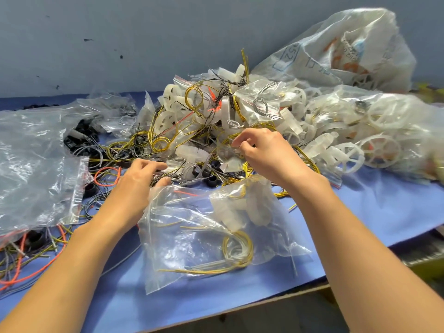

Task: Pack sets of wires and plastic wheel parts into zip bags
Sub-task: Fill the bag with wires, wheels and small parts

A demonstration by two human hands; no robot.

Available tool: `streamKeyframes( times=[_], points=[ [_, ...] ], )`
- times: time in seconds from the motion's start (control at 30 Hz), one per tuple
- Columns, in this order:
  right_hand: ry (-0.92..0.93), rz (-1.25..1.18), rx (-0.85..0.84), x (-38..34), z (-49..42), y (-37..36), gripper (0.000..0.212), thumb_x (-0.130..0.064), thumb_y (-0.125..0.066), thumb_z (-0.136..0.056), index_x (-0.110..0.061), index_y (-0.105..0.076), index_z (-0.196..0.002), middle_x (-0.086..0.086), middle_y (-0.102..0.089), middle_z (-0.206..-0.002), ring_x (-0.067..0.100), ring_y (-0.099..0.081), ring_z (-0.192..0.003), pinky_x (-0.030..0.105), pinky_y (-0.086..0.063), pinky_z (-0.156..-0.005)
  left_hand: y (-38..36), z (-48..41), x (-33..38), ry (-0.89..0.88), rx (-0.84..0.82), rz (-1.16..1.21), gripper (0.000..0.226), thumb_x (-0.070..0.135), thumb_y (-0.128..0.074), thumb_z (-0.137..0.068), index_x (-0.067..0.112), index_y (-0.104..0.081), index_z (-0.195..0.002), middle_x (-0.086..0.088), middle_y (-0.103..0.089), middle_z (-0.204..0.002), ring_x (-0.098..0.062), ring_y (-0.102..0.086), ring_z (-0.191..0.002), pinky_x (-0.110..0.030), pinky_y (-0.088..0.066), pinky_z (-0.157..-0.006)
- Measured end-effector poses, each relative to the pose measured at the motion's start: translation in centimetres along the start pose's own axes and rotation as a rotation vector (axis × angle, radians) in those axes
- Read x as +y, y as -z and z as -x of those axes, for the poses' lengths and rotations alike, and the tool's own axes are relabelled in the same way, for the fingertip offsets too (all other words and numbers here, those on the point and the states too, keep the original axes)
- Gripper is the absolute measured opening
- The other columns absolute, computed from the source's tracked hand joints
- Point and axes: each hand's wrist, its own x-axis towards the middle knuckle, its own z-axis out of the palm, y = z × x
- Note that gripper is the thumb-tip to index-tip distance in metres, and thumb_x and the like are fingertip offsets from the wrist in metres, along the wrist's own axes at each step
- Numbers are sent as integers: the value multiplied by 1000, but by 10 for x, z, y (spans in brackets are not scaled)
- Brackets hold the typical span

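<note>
I see a blue sheet (384, 207) spread flat, with a brown front edge (288, 295) showing beneath it toward five o'clock. A grey-blue wall (120, 32) fills twelve o'clock, flecked with dark marks (121, 56). At two o'clock slumps a large printed sack (360, 51).

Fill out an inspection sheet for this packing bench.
Surface: blue sheet, wooden edge in front.
Job's things: zip bag in front holding yellow wire loops and white plastic parts; mixed pile of wheel parts, wires, filled bags behind.
Clutter: crumpled clear bags left; black parts; printed sack back right.
Grippers: left hand, fingers relaxed, at the zip bag's mouth; right hand pinching yellow wires in the pile.
Cables: loose orange wire, yellow and grey strands at left.
Surroundings: grey wall, dark marks.
</note>
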Motion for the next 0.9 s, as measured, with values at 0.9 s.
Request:
streamKeyframes(
  times=[0.9],
  points=[
    [155, 195, -52, -20, 12, -24, 31, -23, -42, -96, -29, -67, -112, -1, -67, -117, 27, -58, -109, 43, -49, -88, 16, 23, -31, 145, 18, -216, 30, 12, -49, -96, 16, -65, -121, -11, -61, -126, -37, -53, -115, -47, -41, -98]
  ],
)
